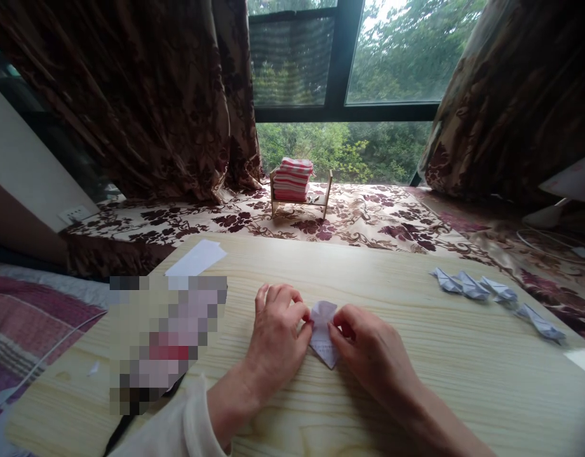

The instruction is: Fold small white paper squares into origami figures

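A small piece of folded white paper (pixel 324 346) lies on the pale wooden table, its lower end coming to a point and faint print showing on it. My left hand (pixel 280 327) pinches its left edge between thumb and forefinger, the other fingers curled above the table. On the opposite edge, my right hand (pixel 371 346) grips the paper with thumb and fingertips. Part of the paper's right side is hidden behind those fingers. Several folded paper figures (pixel 473 285) stand in a slanting row at the table's right.
White paper sheets (pixel 197 257) lie at the table's far left edge. A blurred-out object (pixel 173 346) with a black cord rests left of my hands. Beyond the table (pixel 368 266), a small wooden rack (pixel 328 190) holds folded red-and-white cloths (pixel 293 181) on a flowered window seat.
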